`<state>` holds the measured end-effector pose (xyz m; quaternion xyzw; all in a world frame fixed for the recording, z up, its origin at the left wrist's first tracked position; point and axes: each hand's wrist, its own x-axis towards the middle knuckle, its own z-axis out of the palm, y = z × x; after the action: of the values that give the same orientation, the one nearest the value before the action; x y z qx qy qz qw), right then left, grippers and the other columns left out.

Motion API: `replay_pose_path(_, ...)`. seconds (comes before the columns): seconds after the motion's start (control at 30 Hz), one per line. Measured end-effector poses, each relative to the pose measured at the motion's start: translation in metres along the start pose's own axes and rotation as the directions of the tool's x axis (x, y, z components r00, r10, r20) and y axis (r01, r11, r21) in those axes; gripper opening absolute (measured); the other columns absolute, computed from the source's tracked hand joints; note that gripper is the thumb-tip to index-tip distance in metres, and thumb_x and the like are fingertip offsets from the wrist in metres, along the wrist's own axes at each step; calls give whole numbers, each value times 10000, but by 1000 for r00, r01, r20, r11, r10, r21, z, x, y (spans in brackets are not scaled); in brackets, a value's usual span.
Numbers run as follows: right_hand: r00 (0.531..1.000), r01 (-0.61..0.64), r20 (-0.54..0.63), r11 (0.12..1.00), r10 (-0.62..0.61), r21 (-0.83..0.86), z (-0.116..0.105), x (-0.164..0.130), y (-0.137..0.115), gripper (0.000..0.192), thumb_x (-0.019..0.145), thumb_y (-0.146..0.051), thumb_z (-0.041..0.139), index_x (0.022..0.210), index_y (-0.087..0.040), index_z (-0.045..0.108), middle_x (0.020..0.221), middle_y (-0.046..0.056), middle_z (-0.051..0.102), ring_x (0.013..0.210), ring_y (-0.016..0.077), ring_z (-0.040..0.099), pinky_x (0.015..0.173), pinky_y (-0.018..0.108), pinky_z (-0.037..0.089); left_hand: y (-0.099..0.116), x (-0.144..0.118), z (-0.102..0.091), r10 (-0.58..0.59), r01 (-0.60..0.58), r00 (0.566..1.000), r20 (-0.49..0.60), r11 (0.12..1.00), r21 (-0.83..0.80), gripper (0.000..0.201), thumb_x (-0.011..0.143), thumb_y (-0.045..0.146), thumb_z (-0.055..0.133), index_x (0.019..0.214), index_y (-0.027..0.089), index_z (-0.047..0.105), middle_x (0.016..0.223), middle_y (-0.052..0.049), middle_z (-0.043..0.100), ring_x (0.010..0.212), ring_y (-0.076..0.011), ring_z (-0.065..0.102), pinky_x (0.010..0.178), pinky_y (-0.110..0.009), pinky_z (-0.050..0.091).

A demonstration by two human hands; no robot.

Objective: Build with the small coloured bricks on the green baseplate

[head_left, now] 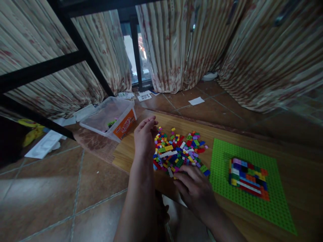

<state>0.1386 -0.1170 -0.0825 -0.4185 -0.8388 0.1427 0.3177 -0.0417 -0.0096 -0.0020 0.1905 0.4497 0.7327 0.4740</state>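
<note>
A dense pile of small multicoloured toy bricks [174, 151] lies on a wooden tabletop [126, 148]. At the pile's left edge my left hand [145, 136] is raised, its fingers loosely bent and apart; the palm side and thumb are mostly hidden. My right hand [194, 186] reaches to the near edge of the pile with fingers spread, the fingertips among loose bricks. I see no brick held in it. To the right, a green baseplate [219, 158] carries a flat patchwork of coloured bricks [248, 178], with red and white strips near its front.
A clear plastic bin [101, 114] with an orange label and a few bricks inside stands beyond the table's left end. Black metal bars [83, 55] cross the upper left. Papers [196, 101] lie on the tiled floor before striped curtains [176, 43].
</note>
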Motion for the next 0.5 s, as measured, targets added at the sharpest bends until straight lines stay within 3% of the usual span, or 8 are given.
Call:
replay_pose_path(0.33,994,-5,-106,998,-2,-60,-3,4,8,148,909,-122,536,919,-189,667,948,64,629,889,206,572,797,349,466,18,8,-24,68,-78,992,-102,992,-96,203,613,166,721,809,125,682,662,38,595,499,-20,482,497,-136,383)
replay_pose_path(0.5,983,-10,-181,998,-1,-59,-4,3,12,138,913,-128,534,931,-183,659,951,59,632,895,190,586,806,329,471,26,10,-30,-6,-30,985,-171,977,-209,140,698,110,655,837,118,669,627,53,574,450,-3,458,489,-125,399)
